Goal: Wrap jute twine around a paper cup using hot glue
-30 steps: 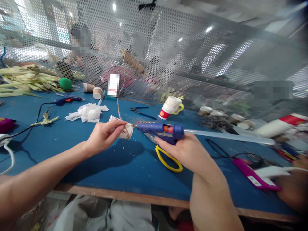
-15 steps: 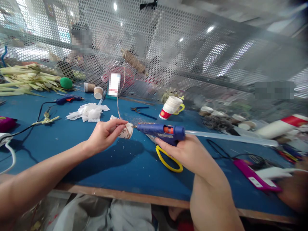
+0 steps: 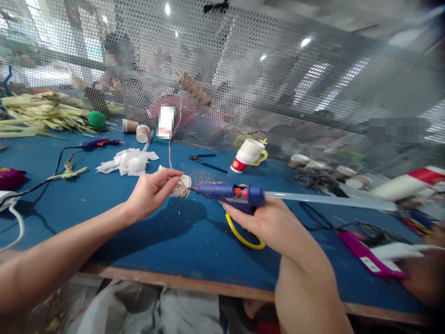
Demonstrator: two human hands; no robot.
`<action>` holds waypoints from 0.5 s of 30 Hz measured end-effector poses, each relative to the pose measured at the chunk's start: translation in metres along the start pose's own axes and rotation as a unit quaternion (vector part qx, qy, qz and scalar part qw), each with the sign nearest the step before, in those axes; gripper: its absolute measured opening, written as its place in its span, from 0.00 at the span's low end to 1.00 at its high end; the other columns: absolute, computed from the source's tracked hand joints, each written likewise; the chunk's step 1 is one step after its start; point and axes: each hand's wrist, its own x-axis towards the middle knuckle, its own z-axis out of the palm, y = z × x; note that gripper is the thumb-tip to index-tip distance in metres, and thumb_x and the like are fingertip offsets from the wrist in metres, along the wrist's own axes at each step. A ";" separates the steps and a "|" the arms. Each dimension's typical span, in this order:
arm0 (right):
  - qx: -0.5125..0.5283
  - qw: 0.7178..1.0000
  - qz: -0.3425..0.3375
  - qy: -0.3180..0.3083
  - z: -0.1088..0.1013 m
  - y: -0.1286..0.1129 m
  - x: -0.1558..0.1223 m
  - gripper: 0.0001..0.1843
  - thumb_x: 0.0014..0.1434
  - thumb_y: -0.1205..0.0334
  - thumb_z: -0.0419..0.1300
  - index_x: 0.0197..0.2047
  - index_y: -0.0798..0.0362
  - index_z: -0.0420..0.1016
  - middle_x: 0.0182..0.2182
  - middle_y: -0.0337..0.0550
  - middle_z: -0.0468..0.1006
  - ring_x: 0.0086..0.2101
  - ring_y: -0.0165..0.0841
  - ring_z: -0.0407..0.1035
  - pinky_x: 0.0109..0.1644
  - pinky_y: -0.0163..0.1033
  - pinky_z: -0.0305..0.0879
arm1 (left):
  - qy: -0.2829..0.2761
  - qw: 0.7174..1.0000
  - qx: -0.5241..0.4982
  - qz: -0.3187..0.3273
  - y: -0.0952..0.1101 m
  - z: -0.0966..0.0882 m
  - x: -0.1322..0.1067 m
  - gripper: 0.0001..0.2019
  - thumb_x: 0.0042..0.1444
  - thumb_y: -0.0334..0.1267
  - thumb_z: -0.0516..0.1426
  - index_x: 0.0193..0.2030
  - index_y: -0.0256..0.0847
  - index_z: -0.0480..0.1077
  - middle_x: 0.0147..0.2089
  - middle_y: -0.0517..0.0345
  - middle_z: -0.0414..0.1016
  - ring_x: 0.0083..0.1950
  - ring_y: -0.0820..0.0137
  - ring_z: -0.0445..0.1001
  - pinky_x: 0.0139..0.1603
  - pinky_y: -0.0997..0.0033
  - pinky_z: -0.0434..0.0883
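Note:
Fingers of my left hand [image 3: 151, 192] are closed around a small white paper cup [image 3: 181, 188], which lies tilted on its side in the air over the table. Beige twine [image 3: 170, 153] runs from the cup up to a wound spool [image 3: 195, 89] on the mesh panel. My right hand [image 3: 267, 220] grips a blue glue gun [image 3: 229, 195], its nozzle at the cup's right end. A long clear glue stick [image 3: 330, 200] sticks out of the gun's back. Yellow-handled scissors [image 3: 245, 236] lie below the gun, their blades mostly hidden.
Behind the blue table [image 3: 167, 246] stands a perforated metal panel [image 3: 250, 69]. Stacked paper cups [image 3: 247, 155], pliers [image 3: 208, 163], white scraps [image 3: 128, 161] and another glue gun [image 3: 100, 143] lie farther back. At right are a purple power strip [image 3: 370, 255] and a person's hand [image 3: 424, 278].
The glue gun's nozzle has shifted slightly left and down along the cup's end. My left hand and the cup have barely moved.

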 end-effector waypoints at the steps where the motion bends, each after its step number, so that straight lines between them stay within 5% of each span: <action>1: 0.001 1.000 0.000 -0.002 0.000 0.000 0.000 0.11 0.54 0.59 0.54 0.25 0.53 0.74 0.20 0.39 0.75 0.23 0.33 0.69 0.26 0.36 0.66 | 0.000 1.000 -0.001 -0.001 0.000 0.000 0.000 0.14 0.56 0.39 0.50 0.40 0.33 0.72 0.21 0.60 0.71 0.21 0.77 0.64 0.21 0.79 0.62; 15: -0.017 1.000 -0.009 0.005 -0.003 -0.003 -0.001 0.11 0.54 0.61 0.54 0.26 0.53 0.75 0.18 0.40 0.74 0.21 0.32 0.67 0.26 0.36 0.65 | 0.016 0.997 0.045 0.068 0.002 0.000 0.000 0.11 0.57 0.36 0.50 0.39 0.33 0.72 0.22 0.59 0.75 0.21 0.78 0.68 0.22 0.80 0.65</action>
